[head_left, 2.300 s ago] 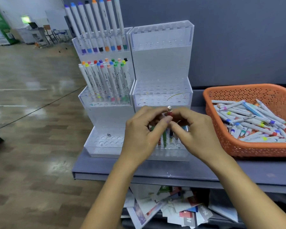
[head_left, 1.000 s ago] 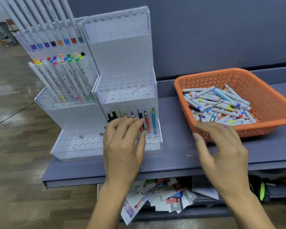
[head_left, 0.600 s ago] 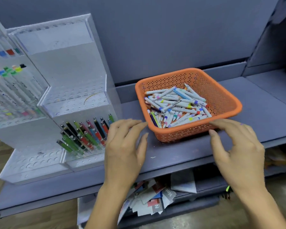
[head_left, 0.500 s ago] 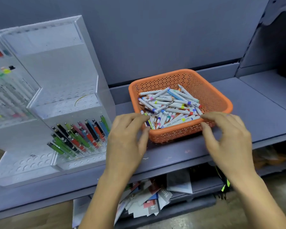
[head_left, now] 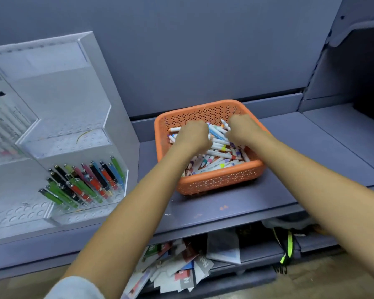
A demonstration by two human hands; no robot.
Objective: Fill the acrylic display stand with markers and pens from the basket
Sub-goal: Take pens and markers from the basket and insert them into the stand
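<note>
The orange basket (head_left: 214, 182) of white markers (head_left: 218, 156) with coloured caps sits mid-shelf. Both of my hands are inside it. My left hand (head_left: 193, 134) curls down into the pile and grips markers, a blue one poking out beside its knuckles. My right hand (head_left: 243, 128) is curled over the far right of the pile, and a white marker tip sticks up at its fingers. The fingertips of both are hidden. The acrylic display stand (head_left: 73, 130) stands to the left. Its lowest tier holds several coloured pens (head_left: 84, 182), and its upper tiers are bare.
A second stand (head_left: 2, 126) with markers is cut off at the left edge. The grey shelf (head_left: 235, 208) has a back wall behind the basket and a raised shelf section at the right. Loose papers (head_left: 181, 268) lie on the lower shelf.
My view has swung right from the stand to the basket. Both hands left the pens, passed over the basket's near rim and now dig into the markers with curled fingers.
</note>
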